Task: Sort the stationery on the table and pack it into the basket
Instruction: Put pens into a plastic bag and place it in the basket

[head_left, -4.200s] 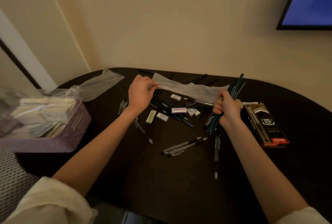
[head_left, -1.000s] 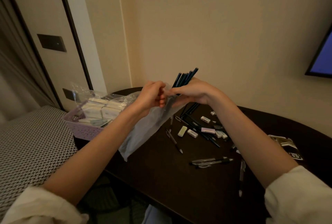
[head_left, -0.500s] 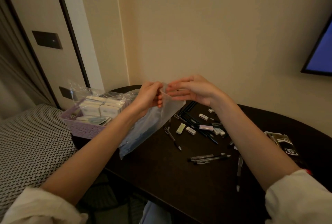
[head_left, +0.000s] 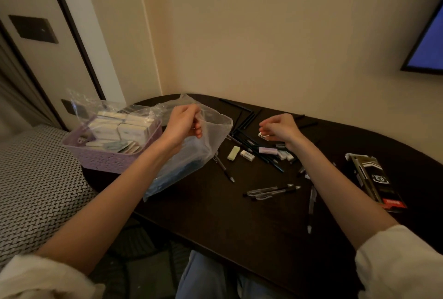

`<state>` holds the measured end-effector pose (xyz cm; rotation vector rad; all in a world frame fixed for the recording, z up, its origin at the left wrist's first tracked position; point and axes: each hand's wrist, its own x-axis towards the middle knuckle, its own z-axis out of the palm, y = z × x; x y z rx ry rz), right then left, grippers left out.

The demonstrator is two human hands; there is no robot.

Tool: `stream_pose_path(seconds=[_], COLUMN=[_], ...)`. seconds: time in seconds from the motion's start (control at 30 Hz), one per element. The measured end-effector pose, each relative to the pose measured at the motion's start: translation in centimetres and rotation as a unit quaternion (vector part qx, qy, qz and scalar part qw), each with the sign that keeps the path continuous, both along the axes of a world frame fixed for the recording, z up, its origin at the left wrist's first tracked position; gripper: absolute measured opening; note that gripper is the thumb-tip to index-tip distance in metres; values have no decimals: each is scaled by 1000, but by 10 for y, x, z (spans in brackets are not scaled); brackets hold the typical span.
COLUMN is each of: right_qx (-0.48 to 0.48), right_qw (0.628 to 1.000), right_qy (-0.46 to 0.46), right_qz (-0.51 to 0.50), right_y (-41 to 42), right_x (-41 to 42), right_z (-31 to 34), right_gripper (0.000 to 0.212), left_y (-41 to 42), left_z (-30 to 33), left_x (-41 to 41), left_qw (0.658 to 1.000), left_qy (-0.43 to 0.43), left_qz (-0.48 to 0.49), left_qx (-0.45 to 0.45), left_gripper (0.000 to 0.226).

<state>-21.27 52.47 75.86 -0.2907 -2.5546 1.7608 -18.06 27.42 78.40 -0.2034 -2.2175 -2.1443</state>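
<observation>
Head view: my left hand (head_left: 183, 124) pinches the rim of a clear plastic bag (head_left: 211, 140), holding its mouth open above the dark table (head_left: 215, 214); blue pencils (head_left: 182, 171) lie inside, toward the bag's lower end, which rests on the tabletop. My right hand (head_left: 279, 128) hovers over the scattered stationery, fingers curled down around a small white eraser (head_left: 263, 136) at the fingertips (touching it, though whether it is off the table I cannot tell). The purple basket (head_left: 107, 157) sits at the table's left edge, just beside the bag, already loaded with white boxes (head_left: 119, 128) under crumpled clear wrap. Loose on the table: a pale green eraser (head_left: 233, 152), a white eraser (head_left: 247, 156) beside it, a lilac eraser (head_left: 268, 150), clear-barrelled pens (head_left: 272, 190), dark pencils (head_left: 244, 121) near the wall. A black pen box (head_left: 374, 178) lies well apart to the right.
</observation>
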Motion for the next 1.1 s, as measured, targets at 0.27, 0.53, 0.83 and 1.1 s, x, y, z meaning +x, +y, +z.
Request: stream_pose_path(seconds=[0.27,0.53,0.83,1.1], right_qx=[327,391,378,353], right_qw=[941,909,924,928], right_qy=[-12,-27,6,117], right_qz=[90,139,50,30], right_y=[23,34,37,35], right_x=[-41,-42,-58,-62], right_z=[-52,-81,-78,-79], right_gripper=[35,29,19,24], left_y=[16,30,33,27], left_z=[-37,-49,-57,-60], left_x=[-10,-28,-39,-46], left_qw=[997,997,997,997], left_qy=[-68,-67,-72,-76], left_qz=[-24,-32,-27,-16], left_qx=[-11,-2,-1,2], left_gripper=[32,31,31,32])
